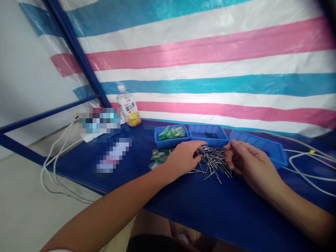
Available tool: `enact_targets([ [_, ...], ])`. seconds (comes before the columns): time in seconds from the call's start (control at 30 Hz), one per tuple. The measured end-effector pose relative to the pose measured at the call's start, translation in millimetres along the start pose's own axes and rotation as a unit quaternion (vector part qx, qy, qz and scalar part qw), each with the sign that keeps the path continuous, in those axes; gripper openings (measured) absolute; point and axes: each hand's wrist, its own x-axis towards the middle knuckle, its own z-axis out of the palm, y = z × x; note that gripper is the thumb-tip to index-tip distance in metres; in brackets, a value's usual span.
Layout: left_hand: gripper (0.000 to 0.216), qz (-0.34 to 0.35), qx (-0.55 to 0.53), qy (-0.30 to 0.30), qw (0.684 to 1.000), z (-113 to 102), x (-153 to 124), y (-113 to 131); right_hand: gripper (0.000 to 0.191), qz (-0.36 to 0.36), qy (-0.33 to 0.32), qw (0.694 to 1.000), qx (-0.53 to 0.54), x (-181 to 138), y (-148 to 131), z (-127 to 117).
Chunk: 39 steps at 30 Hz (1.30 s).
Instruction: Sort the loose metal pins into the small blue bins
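A loose pile of thin metal rods (pixel 214 161), silvery with darker stretches, lies on the blue table between my two hands. My left hand (pixel 183 156) is at the pile's left side, its thumb and fingers curved and apart with nothing visible between them. On the right, my right hand (pixel 248 157) is raised beside the pile with fingers curled and the thumb pressed to them. Whatever that pinch may hold cannot be made out. Small clear-and-green packets (pixel 159 155) lie left of my left hand, partly covered by it.
Behind the pile stand three blue bins: the left bin (pixel 169 142) holds green packets, the middle bin (pixel 208 130) a few dark pieces, and the right bin (pixel 278 154) is partly hidden. A drink bottle (pixel 129 106) stands back left. White cables (pixel 312 168) cross at right.
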Motion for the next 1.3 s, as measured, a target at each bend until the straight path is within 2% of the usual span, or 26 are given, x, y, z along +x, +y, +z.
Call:
enact_targets([
  [0.2, 0.075, -0.034, -0.07, 0.02, 0.997, -2, 1, 2, 0.034, -0.001, -0.016, 1.0, -0.007, 2, 2, -3],
  [0.4, 0.084, -0.047, -0.169, 0.023, 0.984, 2, 1, -1, 0.035, -0.011, -0.035, 0.999, -0.035, 3, 3, -3],
  [0.47, 0.08, -0.046, -0.159, 0.028, 0.986, 2, 0, 0, 0.036, -0.02, -0.046, 0.997, -0.061, 3, 3, -4],
  [0.63, 0.055, 0.012, -0.013, -0.017, 1.0, 0, 0, 4, 0.039, -0.045, -0.072, 0.987, -0.136, 2, 4, -7],
  [0.73, 0.042, 0.017, 0.0, -0.039, 0.999, 1, 0, 4, 0.043, -0.043, -0.085, 0.983, -0.156, 1, 3, -8],
  [0.9, 0.033, 0.024, 0.003, -0.037, 0.999, 3, 1, 0, 0.043, -0.032, -0.089, 0.983, -0.155, -1, 1, -6],
  [1.13, 0.024, 0.038, -0.007, 0.012, 0.999, 3, 1, 3, 0.043, -0.067, -0.077, 0.975, -0.198, -2, -3, -5],
  [1.3, 0.034, 0.011, -0.142, 0.08, 0.987, 2, 2, 10, 0.028, -0.171, -0.032, 0.945, -0.275, -3, 3, -4],
])
